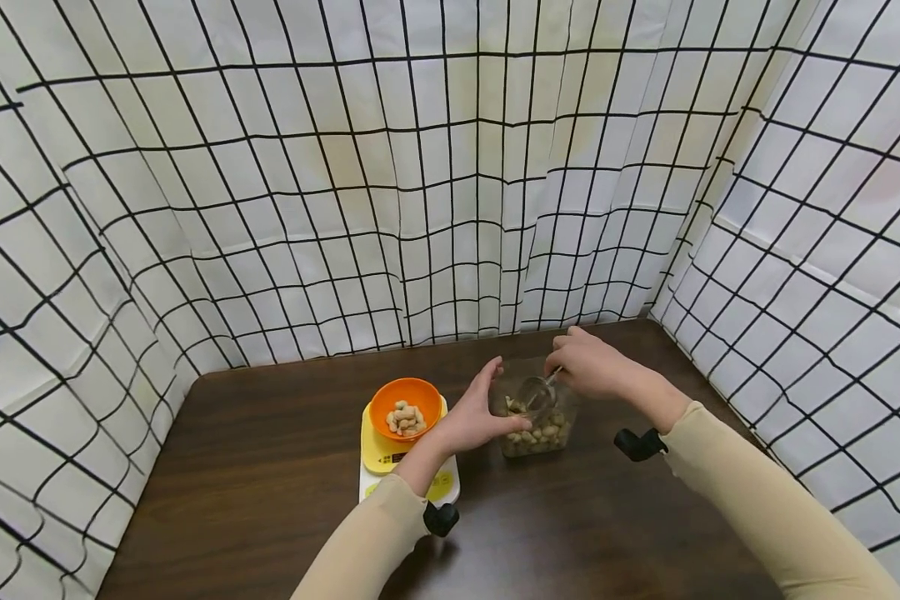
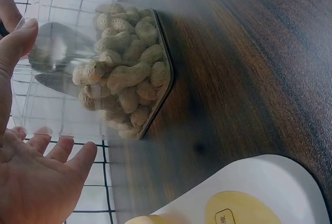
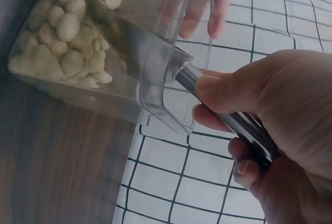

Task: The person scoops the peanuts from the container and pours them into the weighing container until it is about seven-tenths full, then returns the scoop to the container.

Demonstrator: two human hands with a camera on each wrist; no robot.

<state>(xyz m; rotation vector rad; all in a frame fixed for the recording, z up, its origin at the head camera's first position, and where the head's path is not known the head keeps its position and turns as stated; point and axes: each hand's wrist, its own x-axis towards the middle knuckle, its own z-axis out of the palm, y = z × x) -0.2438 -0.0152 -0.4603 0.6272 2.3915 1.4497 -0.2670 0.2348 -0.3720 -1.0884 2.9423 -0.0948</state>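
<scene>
A clear plastic container (image 1: 572, 410) stands on the table, its lower part filled with unshelled peanuts (image 2: 129, 73). My left hand (image 1: 474, 419) holds its near left side, with the thumb (image 2: 19, 40) on one wall and the fingers spread along another. In my right hand (image 1: 591, 364) is the handle of a metal scoop (image 3: 233, 123), gripped between thumb and fingers. The scoop's blade (image 3: 129, 40) slants down inside the container, its tip among the peanuts. A peanut lies at the blade's edge in the left wrist view.
Left of the container, an orange bowl (image 1: 378, 408) with several peanuts sits on a yellow and white kitchen scale (image 1: 373, 454). My left forearm passes over the scale's right side. White curtains with a black grid (image 1: 450, 208) surround the dark wooden table (image 1: 270, 467).
</scene>
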